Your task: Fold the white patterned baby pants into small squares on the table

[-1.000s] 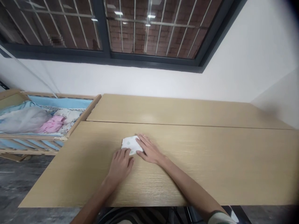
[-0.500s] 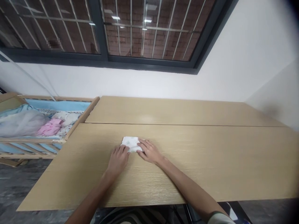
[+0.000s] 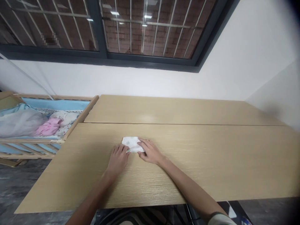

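A small folded white cloth [image 3: 131, 144] with a faint print lies on the wooden tabletop, left of its middle. At its near left corner my left hand [image 3: 118, 157] has its fingers curled over the edge; the thumb is mostly hidden. My right hand [image 3: 151, 152] grips the right end, fingers on top and thumb by the near edge. Both hands rest low against the table, and part of the cloth is under the fingers.
The wide wooden table [image 3: 211, 156] has a seam along its back part. A wooden crib [image 3: 81, 115] with blue lining, holding a pink cloth [image 3: 49, 126] and bedding, adjoins its left side. Behind are a white wall and a dark-framed barred window [image 3: 150, 62].
The view has tipped down slightly. Both hands stay at the cloth with only tiny finger shifts, and the cloth remains in nearly the same place.
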`<move>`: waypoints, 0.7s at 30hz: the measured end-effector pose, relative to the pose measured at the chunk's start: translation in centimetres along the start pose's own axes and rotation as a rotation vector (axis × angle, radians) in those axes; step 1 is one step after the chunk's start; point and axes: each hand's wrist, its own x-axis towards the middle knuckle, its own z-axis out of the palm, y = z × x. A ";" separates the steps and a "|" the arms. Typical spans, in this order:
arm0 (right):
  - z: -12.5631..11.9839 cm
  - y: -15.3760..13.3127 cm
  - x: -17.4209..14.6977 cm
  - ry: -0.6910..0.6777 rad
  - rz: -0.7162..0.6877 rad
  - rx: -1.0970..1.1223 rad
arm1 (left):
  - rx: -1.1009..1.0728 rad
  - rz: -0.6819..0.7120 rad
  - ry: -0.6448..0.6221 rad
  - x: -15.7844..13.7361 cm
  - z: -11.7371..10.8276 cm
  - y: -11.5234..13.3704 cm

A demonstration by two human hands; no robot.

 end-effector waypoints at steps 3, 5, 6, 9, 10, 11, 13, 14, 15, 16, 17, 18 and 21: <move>0.0 -0.1 0.1 -0.010 0.017 0.008 | -0.033 -0.010 0.012 0.0 0.3 -0.1; 0.0 -0.2 0.2 -0.012 0.029 0.010 | -0.061 -0.018 0.021 -0.1 0.5 -0.1; 0.0 -0.2 0.2 -0.011 0.035 0.010 | -0.079 -0.025 0.027 -0.1 0.5 -0.1; 0.1 -0.5 0.2 -0.002 0.057 0.001 | -0.142 -0.054 0.053 -0.2 0.6 -0.2; 0.1 -0.5 0.2 0.001 0.064 -0.003 | -0.162 -0.063 0.060 -0.3 0.6 -0.2; 0.1 -0.6 0.2 0.004 0.070 -0.005 | -0.179 -0.071 0.064 -0.3 0.6 -0.3; 0.0 -0.6 0.1 0.007 0.076 -0.006 | -0.207 -0.086 0.069 -0.4 0.6 -0.3; 0.0 -0.6 0.1 0.007 0.077 -0.007 | -0.218 -0.088 0.066 -0.4 0.5 -0.3; 0.0 -0.6 0.0 0.005 0.078 -0.008 | -0.228 -0.089 0.063 -0.4 0.5 -0.3; -0.1 -0.6 0.0 0.004 0.078 -0.010 | -0.237 -0.087 0.061 -0.4 0.4 -0.3; -0.2 -0.6 0.0 0.004 0.078 -0.012 | -0.245 -0.084 0.059 -0.4 0.3 -0.3; -0.2 -0.6 0.0 0.003 0.078 -0.014 | -0.253 -0.080 0.058 -0.4 0.2 -0.3; -0.4 -0.5 0.0 0.008 0.070 -0.015 | -0.272 -0.072 0.054 -0.4 0.1 -0.4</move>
